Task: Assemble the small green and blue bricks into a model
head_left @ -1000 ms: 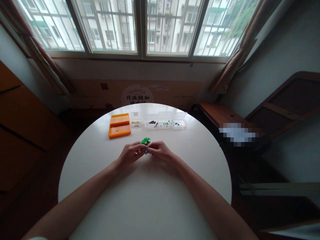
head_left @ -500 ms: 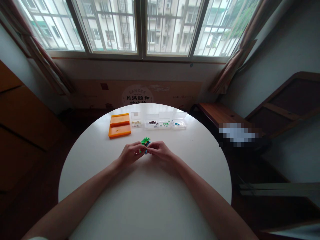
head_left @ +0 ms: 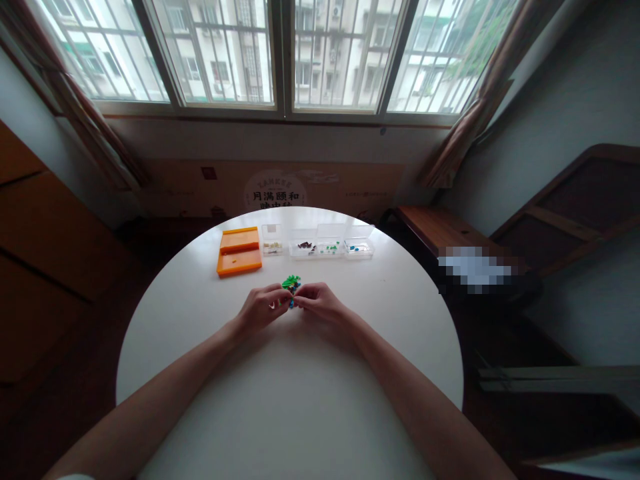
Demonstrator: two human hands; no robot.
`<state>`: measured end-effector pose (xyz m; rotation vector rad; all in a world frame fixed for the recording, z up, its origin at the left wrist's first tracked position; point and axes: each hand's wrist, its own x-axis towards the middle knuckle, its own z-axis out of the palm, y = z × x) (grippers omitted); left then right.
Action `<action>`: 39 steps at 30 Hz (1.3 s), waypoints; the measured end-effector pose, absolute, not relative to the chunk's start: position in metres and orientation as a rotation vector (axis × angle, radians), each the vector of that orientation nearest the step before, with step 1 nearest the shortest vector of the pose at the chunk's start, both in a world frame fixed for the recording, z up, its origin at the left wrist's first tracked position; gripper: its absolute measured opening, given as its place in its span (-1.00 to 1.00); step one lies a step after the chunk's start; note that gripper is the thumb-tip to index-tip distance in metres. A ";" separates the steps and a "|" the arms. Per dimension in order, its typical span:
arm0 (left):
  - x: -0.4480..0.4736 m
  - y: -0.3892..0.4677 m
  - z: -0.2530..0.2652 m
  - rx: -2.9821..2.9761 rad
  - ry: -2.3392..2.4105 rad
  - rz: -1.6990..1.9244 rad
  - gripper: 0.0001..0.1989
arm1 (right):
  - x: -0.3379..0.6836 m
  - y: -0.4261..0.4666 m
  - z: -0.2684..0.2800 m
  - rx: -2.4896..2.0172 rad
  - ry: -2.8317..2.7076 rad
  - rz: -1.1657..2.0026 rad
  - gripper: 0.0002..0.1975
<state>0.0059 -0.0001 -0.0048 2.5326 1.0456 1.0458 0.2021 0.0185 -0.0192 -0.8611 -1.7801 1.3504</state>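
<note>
A small toy-brick model point(head_left: 291, 284) in green, blue and dark pieces is held just above or on the white round table, between my two hands. My left hand point(head_left: 263, 305) is closed round its left side. From the right, my right hand point(head_left: 320, 299) is closed with thumb and fingertips pinched together against the model's edge. Whether a tiny separate piece sits in that pinch cannot be made out. My fingers hide the lower part of the model.
Beyond my hands stands an orange tray point(head_left: 239, 264) with a small piece in it. Beside it are clear plastic boxes point(head_left: 303, 253) with lids up, holding beige, dark, green and blue pieces. The white table point(head_left: 280, 400) has a round edge; a wooden bench point(head_left: 435, 223) stands at right.
</note>
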 end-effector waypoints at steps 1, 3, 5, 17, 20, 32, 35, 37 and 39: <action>0.006 0.000 -0.005 2.533 1.047 1.047 -0.86 | 0.202 0.019 -0.019 -0.855 -1.778 1.352 -0.64; 0.006 0.000 -0.005 2.533 1.049 1.047 -0.87 | 0.202 0.019 -0.020 -0.848 -1.777 1.352 -0.66; 0.006 0.000 -0.005 2.532 1.049 1.052 -0.87 | 0.202 0.019 -0.020 -0.854 -1.778 1.348 -0.66; 0.005 0.000 -0.005 2.506 1.023 1.024 -0.87 | 0.202 0.017 -0.015 -0.850 -1.812 1.328 -0.67; 0.005 0.000 -0.006 2.504 1.019 1.024 -0.86 | 0.202 0.017 -0.015 -0.860 -1.807 1.321 -0.67; 0.005 0.000 -0.007 2.503 1.018 1.032 -0.86 | 0.202 0.017 -0.017 -0.847 -1.808 1.334 -0.70; 0.005 0.000 -0.007 2.503 1.021 1.025 -0.86 | 0.202 0.018 -0.017 -0.835 -1.810 1.339 -0.70; 0.005 0.000 -0.007 2.501 1.021 1.015 -0.86 | 0.202 0.017 -0.017 -0.841 -1.808 1.341 -0.71; 0.004 0.001 -0.007 2.497 1.019 1.013 -0.86 | 0.203 0.017 -0.016 -0.849 -1.806 1.343 -0.71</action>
